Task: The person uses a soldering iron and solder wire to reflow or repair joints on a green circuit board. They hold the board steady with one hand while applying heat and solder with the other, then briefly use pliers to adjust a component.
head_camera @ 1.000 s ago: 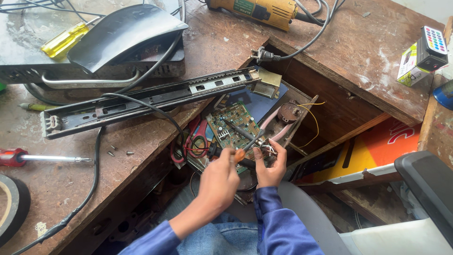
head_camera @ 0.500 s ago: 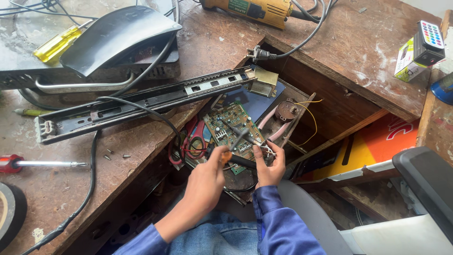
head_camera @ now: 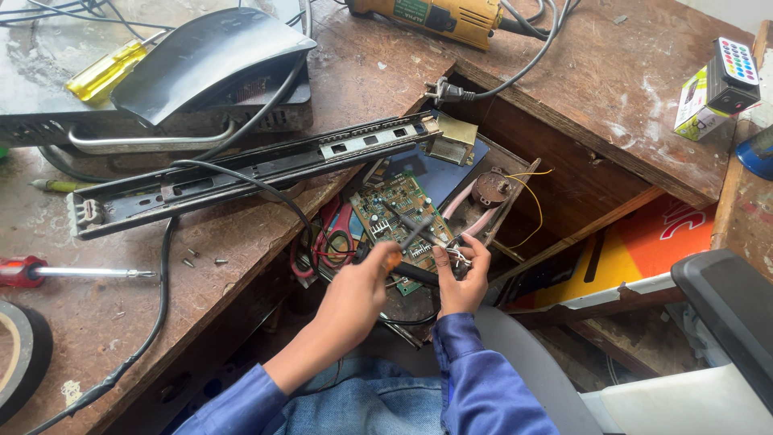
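Head view — hands (head_camera: 354, 302) on circuit board (head_camera: 398, 221)

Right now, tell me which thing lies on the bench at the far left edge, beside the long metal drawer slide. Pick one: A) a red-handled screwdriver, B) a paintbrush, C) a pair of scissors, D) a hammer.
A: a red-handled screwdriver lies flat on the wooden bench at the left edge, below the near end of the drawer slide, shaft pointing right.
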